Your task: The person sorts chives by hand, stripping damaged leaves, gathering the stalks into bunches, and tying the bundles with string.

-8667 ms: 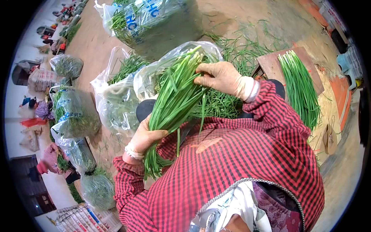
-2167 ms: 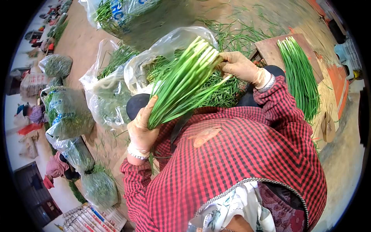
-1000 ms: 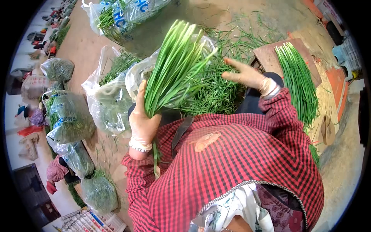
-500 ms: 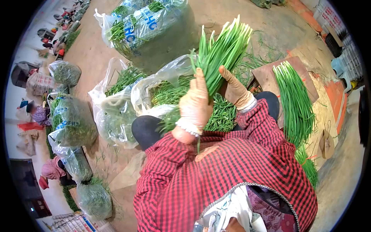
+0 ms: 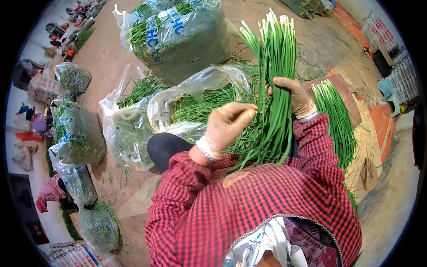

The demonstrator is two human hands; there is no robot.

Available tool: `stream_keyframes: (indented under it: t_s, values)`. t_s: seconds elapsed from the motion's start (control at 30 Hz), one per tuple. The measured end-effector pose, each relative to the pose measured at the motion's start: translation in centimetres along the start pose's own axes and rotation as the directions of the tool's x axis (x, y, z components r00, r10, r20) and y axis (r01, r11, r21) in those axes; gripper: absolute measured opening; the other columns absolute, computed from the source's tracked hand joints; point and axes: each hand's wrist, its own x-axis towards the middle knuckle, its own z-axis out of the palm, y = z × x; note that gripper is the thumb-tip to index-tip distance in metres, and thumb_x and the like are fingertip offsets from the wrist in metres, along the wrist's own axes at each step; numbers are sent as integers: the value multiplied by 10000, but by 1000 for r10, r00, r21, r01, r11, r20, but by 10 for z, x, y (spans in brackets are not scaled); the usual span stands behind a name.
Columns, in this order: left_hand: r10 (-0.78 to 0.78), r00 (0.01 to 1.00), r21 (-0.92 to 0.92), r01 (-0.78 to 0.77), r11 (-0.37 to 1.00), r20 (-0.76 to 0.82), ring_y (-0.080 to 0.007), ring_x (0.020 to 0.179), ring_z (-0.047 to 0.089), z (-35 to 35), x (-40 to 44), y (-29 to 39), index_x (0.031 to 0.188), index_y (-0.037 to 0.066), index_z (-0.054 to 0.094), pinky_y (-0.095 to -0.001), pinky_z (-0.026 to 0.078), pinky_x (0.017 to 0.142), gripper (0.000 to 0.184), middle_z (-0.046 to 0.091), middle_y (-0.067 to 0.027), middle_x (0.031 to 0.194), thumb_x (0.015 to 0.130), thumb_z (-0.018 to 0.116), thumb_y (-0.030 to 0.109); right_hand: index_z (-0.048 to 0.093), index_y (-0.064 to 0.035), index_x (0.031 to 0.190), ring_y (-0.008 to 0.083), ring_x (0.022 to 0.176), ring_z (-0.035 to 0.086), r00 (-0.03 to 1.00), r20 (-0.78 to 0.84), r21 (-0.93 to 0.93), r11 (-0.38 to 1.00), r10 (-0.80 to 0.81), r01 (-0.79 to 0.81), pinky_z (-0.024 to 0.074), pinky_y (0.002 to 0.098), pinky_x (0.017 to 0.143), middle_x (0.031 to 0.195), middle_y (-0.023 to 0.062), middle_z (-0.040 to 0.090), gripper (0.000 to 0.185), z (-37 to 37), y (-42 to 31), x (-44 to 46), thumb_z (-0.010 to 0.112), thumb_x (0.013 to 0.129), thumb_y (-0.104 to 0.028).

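Observation:
My gloved right hand [image 5: 294, 94] is wrapped round a bunch of garlic chives [image 5: 279, 58], pale cut ends up and green leaves hanging down over my lap. Just left of the bunch, my gloved left hand [image 5: 229, 127] is closed in a pinch, fingertips close to the leaves; whether a strand is between them I cannot make out. To the right, a second bunch of chives [image 5: 336, 124] lies with its white ends on a brown board [image 5: 344, 95]. Loose green leaves are heaped below the held bunch, partly hidden by it.
An open plastic bag of greens [image 5: 200, 109] stands ahead on the left, beside another filled bag [image 5: 129, 129]. A large printed bag [image 5: 187, 44] is behind them. More filled bags [image 5: 78, 138] line the left, where a person in a pink head covering [image 5: 52, 189] sits.
The bunch has moved right and stands more upright, now gripped by my right hand. My left hand has let go of it and dropped lower, closing into a pinch.

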Motion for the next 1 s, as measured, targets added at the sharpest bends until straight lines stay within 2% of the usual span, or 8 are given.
stream_keyframes:
  t_s: [0.03, 0.13, 0.23, 0.47, 0.53, 0.6, 0.87, 1.0]
  values:
    - [-151, 989, -201, 148, 968, 2, -113, 784, 621, -9, 4, 11, 1064, 8, 686, -251, 501, 696, 263, 688, -67, 849, 946, 579, 218, 626, -8, 1014, 160, 693, 635, 999, 11, -59, 997, -45, 46, 543, 288, 646, 831, 68, 653, 252, -3, -1, -2, 667, 814, -154]
    - [-45, 987, -472, -33, 881, -155, -132, 799, 639, -40, 21, 13, 1124, -12, 646, -250, 510, 718, 268, 690, -115, 927, 951, 547, 168, 624, 5, 1012, 163, 699, 636, 994, 58, -166, 981, -89, 97, 536, 293, 660, 813, 72, 652, 269, -2, -2, -6, 674, 803, -156]
    - [-71, 940, -538, -127, 834, -333, -188, 945, 645, -53, 43, 15, 1282, -12, 514, -310, 537, 806, 390, 609, -160, 1181, 926, 581, 130, 619, 11, 1044, 178, 721, 643, 995, 74, -292, 952, -70, 89, 543, 320, 690, 856, 94, 665, 302, 3, 0, -12, 680, 795, -148]
    - [-69, 916, -457, -130, 880, -394, -210, 1040, 610, -42, 63, 17, 1294, -9, 499, -308, 489, 891, 452, 602, -129, 1210, 902, 649, 159, 525, 17, 1223, 177, 815, 656, 987, 157, -302, 953, 27, 22, 548, 316, 734, 1012, 109, 652, 522, 20, 14, -11, 730, 772, -149]
    - [-18, 987, -392, -46, 919, -157, -214, 1112, 581, -56, 68, 6, 1310, 5, 494, -330, 472, 917, 493, 589, -103, 1250, 899, 657, 224, 521, 0, 1237, 160, 848, 638, 971, 213, -325, 928, -114, 180, 526, 306, 772, 1031, 90, 640, 528, 21, 23, -4, 734, 781, -161]
    - [-143, 983, -704, 180, 687, 112, -206, 1167, 552, -57, 66, 3, 1325, 15, 486, -356, 449, 955, 560, 552, -91, 1310, 890, 660, 322, 516, -20, 1250, 142, 919, 602, 919, 318, -420, 904, 232, -83, 489, 297, 826, 1046, 61, 627, 532, 22, 19, -6, 734, 791, -177]
    - [109, 977, -769, 75, 634, 185, -315, 1319, 418, -64, 63, 9, 1427, 23, 325, -438, 364, 1085, 739, 405, -186, 1440, 854, 663, 347, 523, -23, 1252, 148, 969, 560, 832, 459, -643, 763, 312, 68, 469, 309, 844, 1073, 60, 620, 564, 43, 41, 3, 729, 833, -339]
    - [56, 986, -664, 62, 745, 156, -282, 1010, 628, -75, 65, 19, 1327, -38, 437, -393, 498, 920, 605, 649, -138, 1012, 828, 644, 234, 541, -36, 1231, 135, 910, 584, 787, 485, -670, 740, 381, 54, 487, 306, 813, 1034, 49, 634, 577, 55, 40, 12, 729, 828, -403]
